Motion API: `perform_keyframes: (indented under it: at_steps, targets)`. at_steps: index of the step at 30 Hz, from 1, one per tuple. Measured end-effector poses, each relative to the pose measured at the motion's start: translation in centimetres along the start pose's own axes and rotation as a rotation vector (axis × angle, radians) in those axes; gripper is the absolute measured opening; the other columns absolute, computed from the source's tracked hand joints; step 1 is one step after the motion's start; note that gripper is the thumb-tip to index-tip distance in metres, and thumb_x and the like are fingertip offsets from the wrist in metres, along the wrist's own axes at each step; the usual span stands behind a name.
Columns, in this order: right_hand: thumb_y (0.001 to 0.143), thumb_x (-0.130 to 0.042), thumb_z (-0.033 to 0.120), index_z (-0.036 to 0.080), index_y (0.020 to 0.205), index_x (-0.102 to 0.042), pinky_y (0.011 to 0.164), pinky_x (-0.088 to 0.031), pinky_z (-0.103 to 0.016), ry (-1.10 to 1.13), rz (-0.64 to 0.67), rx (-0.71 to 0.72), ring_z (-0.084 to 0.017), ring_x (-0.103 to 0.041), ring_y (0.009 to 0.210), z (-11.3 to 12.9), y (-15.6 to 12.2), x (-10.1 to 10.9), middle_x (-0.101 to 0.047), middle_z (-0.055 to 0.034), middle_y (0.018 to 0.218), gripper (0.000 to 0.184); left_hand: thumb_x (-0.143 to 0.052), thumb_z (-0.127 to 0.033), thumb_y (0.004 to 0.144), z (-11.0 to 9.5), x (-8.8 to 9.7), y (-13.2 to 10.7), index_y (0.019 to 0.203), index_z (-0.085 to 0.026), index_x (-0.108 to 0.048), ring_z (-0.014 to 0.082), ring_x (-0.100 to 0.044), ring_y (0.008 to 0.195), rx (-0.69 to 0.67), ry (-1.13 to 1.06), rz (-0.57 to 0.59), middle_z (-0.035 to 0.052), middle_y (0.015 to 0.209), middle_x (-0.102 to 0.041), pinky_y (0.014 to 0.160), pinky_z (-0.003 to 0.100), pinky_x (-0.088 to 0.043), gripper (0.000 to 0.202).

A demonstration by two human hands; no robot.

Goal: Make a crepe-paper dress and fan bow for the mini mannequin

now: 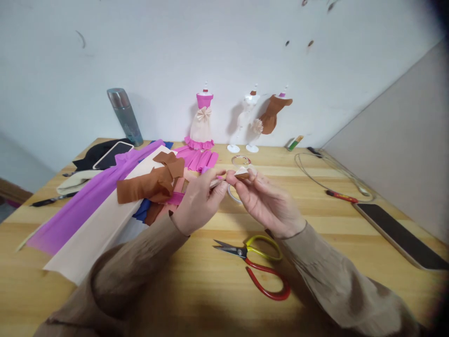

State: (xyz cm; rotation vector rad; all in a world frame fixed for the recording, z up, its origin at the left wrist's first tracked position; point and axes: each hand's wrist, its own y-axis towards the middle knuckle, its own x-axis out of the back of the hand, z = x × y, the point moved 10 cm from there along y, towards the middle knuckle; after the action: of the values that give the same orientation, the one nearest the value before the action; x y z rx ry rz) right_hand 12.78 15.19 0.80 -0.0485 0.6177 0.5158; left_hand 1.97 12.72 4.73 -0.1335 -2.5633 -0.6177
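Both hands meet above the middle of the table. My left hand is closed in a pinch, and a thin pale edge shows between its thumb and fingers. A small folded piece of brown and white crepe paper sits between the thumb and fingers of my right hand. Whether both hands grip one piece cannot be made out. Below them lie scissors with one yellow and one red handle, blades apart. A roll of tape is partly hidden behind the fingers.
Purple, cream and brown crepe paper is heaped at left, near a phone and a bottle. Dress-form stands line the wall, some in paper dresses. A cable and another phone lie at right.
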Motion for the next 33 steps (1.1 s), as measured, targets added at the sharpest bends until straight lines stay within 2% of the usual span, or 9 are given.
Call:
perform_keyframes:
  at_steps: [4,8,11,13,16,21,23,29,33]
  targets:
    - [0.084,-0.065,0.024,0.025,0.088,-0.059,0.097,-0.053,-0.018,0.006,0.004,0.007,-0.010,-0.067,0.106,0.1,0.2,0.2,-0.068,0.0028,0.101,0.008,-0.048,-0.023,0.090,-0.2,-0.1,0.4,0.090,-0.016,-0.058,0.0112,-0.056,0.067,0.032,-0.072,0.053,-0.0005,0.073,-0.061,0.063,0.023,-0.042,0.012]
    - [0.086,-0.062,0.031,0.024,0.087,-0.055,0.076,-0.060,-0.021,-0.177,-0.005,0.021,-0.013,-0.071,0.094,0.9,0.3,0.4,-0.066,-0.0013,0.109,0.011,-0.047,-0.019,0.086,1.7,-1.1,0.3,0.064,-0.017,-0.046,0.0073,-0.048,0.048,0.258,-0.271,0.125,-0.0042,0.053,-0.049,0.050,0.020,-0.038,0.023]
    - [0.083,-0.066,0.034,0.021,0.082,-0.054,0.048,-0.055,-0.023,-0.352,-0.056,0.168,-0.013,-0.069,0.070,3.7,0.0,1.1,-0.062,-0.0065,0.126,0.018,-0.047,-0.018,0.083,3.2,-2.6,-0.3,0.065,-0.015,-0.050,0.0062,-0.045,0.040,0.482,-0.540,0.225,-0.0045,0.051,-0.047,0.041,0.019,-0.034,0.018]
    - [0.081,-0.069,0.033,0.020,0.078,-0.054,0.044,-0.051,-0.024,-0.472,-0.017,0.304,-0.012,-0.067,0.062,5.9,-0.7,0.7,-0.062,-0.0078,0.126,0.019,-0.048,-0.019,0.082,3.6,-3.4,-0.8,0.070,-0.013,-0.055,0.0051,-0.040,0.036,0.594,-0.701,0.278,-0.0049,0.050,-0.045,0.037,0.018,-0.029,0.015]
    - [0.087,-0.063,0.030,0.020,0.079,-0.057,0.050,-0.054,-0.028,-0.658,0.139,0.340,-0.015,-0.069,0.063,6.7,-1.8,-0.9,-0.062,-0.0102,0.127,0.014,-0.048,-0.022,0.081,3.9,-4.1,-1.6,0.070,-0.012,-0.057,0.0031,-0.033,0.035,0.727,-0.868,0.347,-0.0052,0.050,-0.040,0.036,0.016,-0.022,0.018]
    - [0.092,-0.053,0.021,0.021,0.084,-0.062,0.084,-0.058,-0.039,-1.091,0.418,0.411,-0.025,-0.064,0.113,5.6,-3.2,-4.8,-0.064,-0.0117,0.126,0.012,-0.047,-0.023,0.080,4.4,-4.9,-2.6,0.067,-0.012,-0.057,0.0035,-0.028,0.036,0.876,-0.971,0.416,-0.0047,0.050,-0.036,0.035,0.016,-0.019,0.020]
    - [0.092,-0.050,0.016,0.021,0.086,-0.060,0.092,-0.054,-0.040,-1.236,0.499,0.466,-0.023,-0.061,0.117,5.0,-3.5,-5.9,-0.063,-0.0121,0.128,0.012,-0.047,-0.022,0.080,4.3,-5.0,-2.6,0.066,-0.012,-0.057,0.0035,-0.027,0.037,0.878,-0.963,0.419,-0.0045,0.050,-0.036,0.035,0.016,-0.018,0.019]
    - [0.093,-0.046,0.013,0.023,0.089,-0.053,0.090,-0.053,-0.038,-1.391,0.465,0.528,-0.021,-0.063,0.113,5.0,-3.3,-5.9,-0.065,-0.0109,0.123,0.013,-0.043,-0.023,0.084,4.1,-5.2,-3.0,0.064,-0.014,-0.056,0.0040,-0.029,0.035,0.921,-0.951,0.439,-0.0044,0.048,-0.036,0.034,0.017,-0.019,0.026]
    - [0.094,-0.045,0.018,0.021,0.086,-0.052,0.083,-0.054,-0.038,-1.347,0.407,0.452,-0.022,-0.065,0.104,5.0,-2.8,-5.3,-0.067,-0.0128,0.117,0.012,-0.046,-0.030,0.085,4.5,-4.7,-2.0,0.068,-0.015,-0.056,0.0061,-0.038,0.037,0.782,-0.780,0.434,-0.0026,0.052,-0.043,0.036,0.019,-0.026,0.025]
